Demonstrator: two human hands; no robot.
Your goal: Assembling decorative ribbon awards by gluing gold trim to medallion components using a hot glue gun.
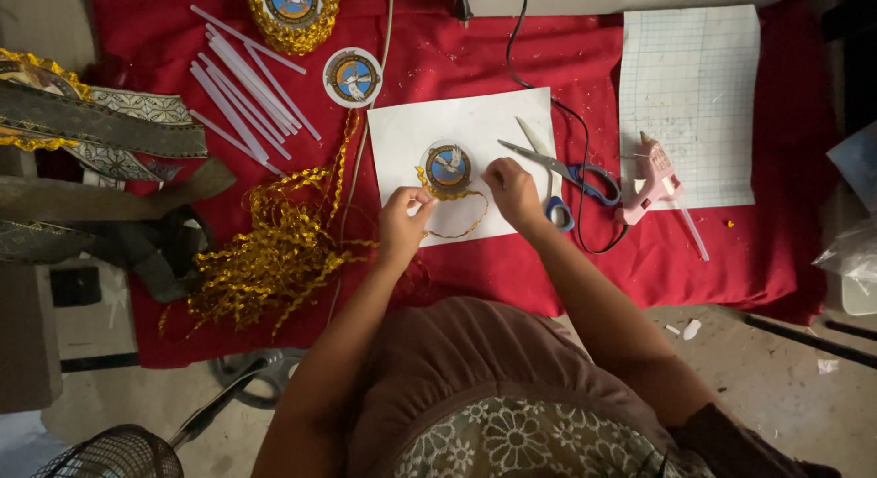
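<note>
A round badge (448,165) with a blue middle and a bird picture lies on a white paper sheet (475,122) over a red cloth (457,49). Gold wavy trim (454,197) runs along the badge's lower edge and loops onto the paper. My left hand (404,220) pinches the trim at the badge's lower left. My right hand (513,193) pinches or presses the trim at the badge's right side.
Blue-handled scissors (566,175) and a pink glue gun (656,177) lie right of my right hand, with a black cord (585,149) and grid paper (690,85). A heap of gold trim (274,245), clear glue sticks (242,85) and two more badges (353,78) (293,8) lie left.
</note>
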